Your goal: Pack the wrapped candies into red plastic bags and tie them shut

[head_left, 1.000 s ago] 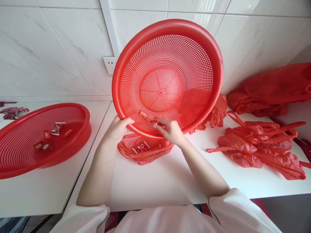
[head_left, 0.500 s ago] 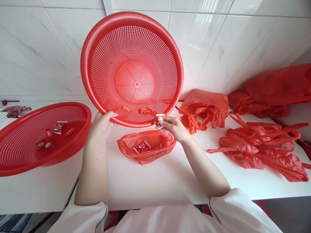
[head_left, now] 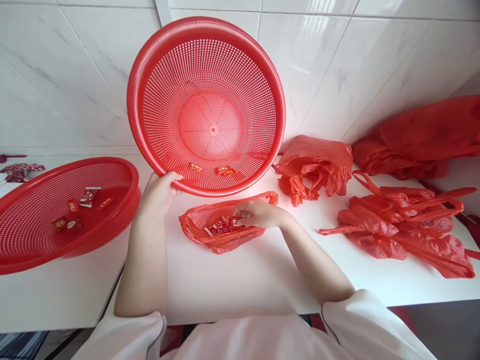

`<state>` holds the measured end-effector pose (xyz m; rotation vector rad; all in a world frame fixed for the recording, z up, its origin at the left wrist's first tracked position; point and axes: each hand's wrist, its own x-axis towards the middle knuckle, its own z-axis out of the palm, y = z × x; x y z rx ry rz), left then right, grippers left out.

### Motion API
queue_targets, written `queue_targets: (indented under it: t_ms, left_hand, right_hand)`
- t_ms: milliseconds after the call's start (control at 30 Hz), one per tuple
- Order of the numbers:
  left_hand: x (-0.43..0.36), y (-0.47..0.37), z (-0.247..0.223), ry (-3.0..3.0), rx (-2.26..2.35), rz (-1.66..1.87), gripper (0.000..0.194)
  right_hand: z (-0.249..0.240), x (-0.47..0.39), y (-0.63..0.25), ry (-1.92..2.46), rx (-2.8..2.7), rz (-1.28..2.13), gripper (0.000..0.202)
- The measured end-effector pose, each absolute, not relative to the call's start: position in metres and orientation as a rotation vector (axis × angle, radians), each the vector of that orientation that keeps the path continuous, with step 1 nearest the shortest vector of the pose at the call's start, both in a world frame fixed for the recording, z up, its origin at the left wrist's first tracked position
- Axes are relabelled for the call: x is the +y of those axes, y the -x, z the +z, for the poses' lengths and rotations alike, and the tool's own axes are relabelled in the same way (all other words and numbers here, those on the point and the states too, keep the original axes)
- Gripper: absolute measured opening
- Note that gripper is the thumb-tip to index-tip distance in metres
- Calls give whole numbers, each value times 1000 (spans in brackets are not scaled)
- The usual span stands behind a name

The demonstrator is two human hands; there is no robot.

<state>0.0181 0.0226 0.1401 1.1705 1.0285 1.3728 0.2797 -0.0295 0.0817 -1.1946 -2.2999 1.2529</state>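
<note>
My left hand (head_left: 159, 195) grips the lower left rim of a large red plastic basket (head_left: 137, 65), tilted so its perforated inside faces me. A few red wrapped candies, one of them an orange-lettered candy (head_left: 225, 171), lie along its lower wall. My right hand (head_left: 258, 213) reaches into an open red plastic bag (head_left: 221, 244) just below the basket. Its bent fingers are closed on a small wrapped candy (head_left: 235, 222). Beside that, a red-and-white candy packet (head_left: 217, 227) lies inside the bag.
A second red basket (head_left: 123, 220) with several wrapped candies tilts at the left. To the right stand a red bag (head_left: 318, 155), several tied red bags (head_left: 405, 225) and a big red bag (head_left: 427, 130). A tiled wall (head_left: 318, 65) closes off the back of the white table (head_left: 225, 285).
My right hand has moved down from the basket's lower right rim into the bag, carrying a wrapped candy. My left hand stays on the basket rim.
</note>
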Motion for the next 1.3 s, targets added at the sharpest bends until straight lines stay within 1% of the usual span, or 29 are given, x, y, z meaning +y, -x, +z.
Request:
queue_targets:
  t_ms: [67,133,200,300,367,433,567,633,700,733,767,867,1000,1200,1300]
  left_hand:
    - [23,-19,139,-1179,1029,1359,18]
    - [22,-20,139,-1188,1033,1340,15]
    - [22,-21,139,-1190,1035,1332,15]
    - [20,-22,141,-1187,1019,1340,19]
    - [19,-25,142,-1182,1016,1343,18]
    - [16,-30,142,-1183,1019,1323,18]
    - [8,-43,142,-1198,1026,1206,16]
    - [4,-49,141,-1218,1015,1141,13]
    - [2,-53,139,-1240,999,1100,12]
    - [1,-54,138,-1247,999,1091,13]
    - [1,-54,137,-1251,1003,1083,13]
    - [1,-55,136,-1244,1020,1052,16]
    - [2,-55,136,-1236,1021,1022,16]
    - [3,-57,138,-1200,999,1108,21]
    - [5,-57,135,-1176,1018,1126,15]
  right_hand:
    - [76,-26,-277,1328,-2370,1059,20]
    - [74,-24,-276,1455,-2345,839,28]
    - [78,-25,-280,1512,-2276,648,28]
    - [91,-31,-287,1379,-2181,580,20]
    - [100,-36,-291,1253,-2108,577,18]
    - [105,-38,-291,1186,-2018,484,19]
    - [103,-36,-287,1282,-1955,190,25]
    - [97,-32,-285,1413,-1998,113,37]
    - [92,-29,-284,1516,-2050,127,51]
    - [90,-27,-283,1535,-2078,165,54]
    - [89,-26,-282,1534,-2102,211,53]
    - [89,-25,-282,1448,-2127,351,43]
    - [94,-27,-284,1341,-2093,473,39]
    - [100,-32,-281,1128,-2155,576,40]
    - [102,-33,-279,1036,-2195,616,46]
